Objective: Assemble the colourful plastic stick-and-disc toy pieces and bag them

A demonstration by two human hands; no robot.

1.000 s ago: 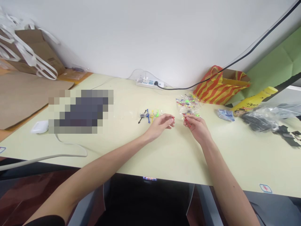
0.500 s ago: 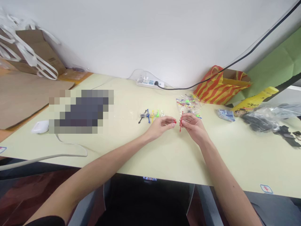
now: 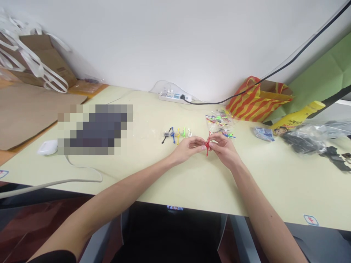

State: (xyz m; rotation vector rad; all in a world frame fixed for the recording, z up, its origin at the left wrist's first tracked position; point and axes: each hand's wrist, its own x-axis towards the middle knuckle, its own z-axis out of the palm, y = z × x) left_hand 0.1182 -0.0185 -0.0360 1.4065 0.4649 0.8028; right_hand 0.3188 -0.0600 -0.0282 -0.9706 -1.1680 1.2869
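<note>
My left hand (image 3: 189, 148) is closed in a pinch on a small red plastic piece (image 3: 206, 145), mostly covered by fingertips. My right hand (image 3: 222, 147) pinches a thin red plastic stick with arrow-shaped ends (image 3: 207, 153), held roughly upright above the table. The two red parts meet between my fingertips; whether they are joined I cannot tell. Just beyond my left hand lies a row of small plastic pieces with arrow tips: black (image 3: 163, 139), blue (image 3: 172, 136), yellow (image 3: 178, 136), green (image 3: 184, 132) and white. Past my right hand are clear bags of mixed coloured parts (image 3: 218, 118).
A white power strip (image 3: 175, 97) lies by the wall, its black cable running up right. A striped red-yellow bag (image 3: 256, 102), yellow bottle (image 3: 297, 118), blue-white packet (image 3: 263, 134) and bagged black parts (image 3: 304, 140) stand right. At left are a blurred dark object (image 3: 95, 129) and cardboard (image 3: 41, 106).
My hands have come together. The red stick has moved left and slightly down, and now touches or overlaps the small red piece in my left hand.
</note>
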